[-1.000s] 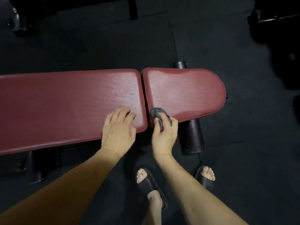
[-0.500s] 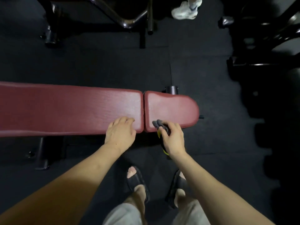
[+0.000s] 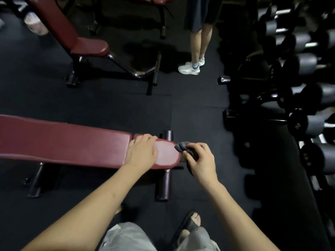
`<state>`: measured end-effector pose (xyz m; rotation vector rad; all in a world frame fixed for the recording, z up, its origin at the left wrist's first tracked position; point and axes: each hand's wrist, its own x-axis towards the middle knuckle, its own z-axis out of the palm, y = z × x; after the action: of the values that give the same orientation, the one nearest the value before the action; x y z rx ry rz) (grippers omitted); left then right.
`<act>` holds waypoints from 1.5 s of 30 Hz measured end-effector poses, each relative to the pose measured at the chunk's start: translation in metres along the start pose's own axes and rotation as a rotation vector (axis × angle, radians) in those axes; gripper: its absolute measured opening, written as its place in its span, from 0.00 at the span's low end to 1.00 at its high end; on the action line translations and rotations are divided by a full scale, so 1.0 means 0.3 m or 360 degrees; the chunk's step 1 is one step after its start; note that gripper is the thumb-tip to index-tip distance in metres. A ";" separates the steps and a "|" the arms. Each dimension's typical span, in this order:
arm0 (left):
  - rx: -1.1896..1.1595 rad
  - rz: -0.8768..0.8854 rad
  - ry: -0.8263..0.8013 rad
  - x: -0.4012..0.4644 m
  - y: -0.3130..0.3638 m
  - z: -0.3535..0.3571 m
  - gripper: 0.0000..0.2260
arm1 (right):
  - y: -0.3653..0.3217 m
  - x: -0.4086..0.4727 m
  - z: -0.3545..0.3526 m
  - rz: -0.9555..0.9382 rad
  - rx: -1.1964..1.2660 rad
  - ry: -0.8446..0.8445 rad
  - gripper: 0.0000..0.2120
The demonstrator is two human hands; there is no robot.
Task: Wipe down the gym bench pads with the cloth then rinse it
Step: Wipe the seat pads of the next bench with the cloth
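Left hand [image 3: 142, 153] flat on short seat pad [image 3: 165, 154] of red bench [image 3: 63, 142], fingers straight, spanning gap beside long pad. Right hand [image 3: 200, 161] just off bench's rounded end, fingers curled, pinching bunched grey cloth [image 3: 182, 146]; cloth tip touches pad edge. Dumbbell rack [image 3: 299, 98] well right of bench. Second person's legs [image 3: 198, 42] beyond bench. No readable writing.

The bench pads [image 3: 63, 142] are showing smooth dark-red vinyl, glossy at the short pad's [image 3: 165, 153] rounded end. The cloth [image 3: 182, 146] is looking soft, grey and matt. Matt black rubber flooring [image 3: 199, 115] is lying underneath; the dumbbells [image 3: 306, 64] are gleaming dull metal.
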<state>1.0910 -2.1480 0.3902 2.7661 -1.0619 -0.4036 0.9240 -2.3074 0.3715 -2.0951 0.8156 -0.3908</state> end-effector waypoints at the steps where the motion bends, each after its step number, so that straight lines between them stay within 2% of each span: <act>1: -0.0027 -0.0028 0.0007 -0.003 0.075 0.002 0.20 | 0.026 0.015 -0.072 -0.0035 -0.0045 -0.0008 0.10; 6: -0.0081 -0.0076 0.0022 0.018 0.367 0.003 0.20 | 0.134 0.107 -0.371 -0.0143 -0.0151 0.0038 0.09; 13: -0.0143 -0.0197 0.0132 0.171 0.521 -0.006 0.18 | 0.217 0.361 -0.542 -0.0251 -0.0206 -0.0012 0.09; 20: -0.0237 -0.0316 0.0170 0.518 0.653 0.006 0.18 | 0.258 0.778 -0.607 -0.0396 -0.0264 -0.0176 0.09; 25: -0.0301 -0.0427 0.0221 0.895 0.696 -0.046 0.18 | 0.238 1.190 -0.627 -0.0532 -0.0330 -0.0250 0.10; 31: -0.0305 -0.0649 0.0327 1.160 0.646 -0.170 0.18 | 0.119 1.573 -0.516 -0.0658 -0.0295 -0.0475 0.09; 45: -0.0241 -0.1440 0.0599 1.554 0.258 -0.404 0.19 | -0.317 2.295 0.000 -0.1228 -0.0052 -0.1108 0.09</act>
<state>1.4109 -2.5138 0.4330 2.8439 0.3248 -0.0303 1.4731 -2.7281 0.4397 -2.2837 -0.4097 -0.0148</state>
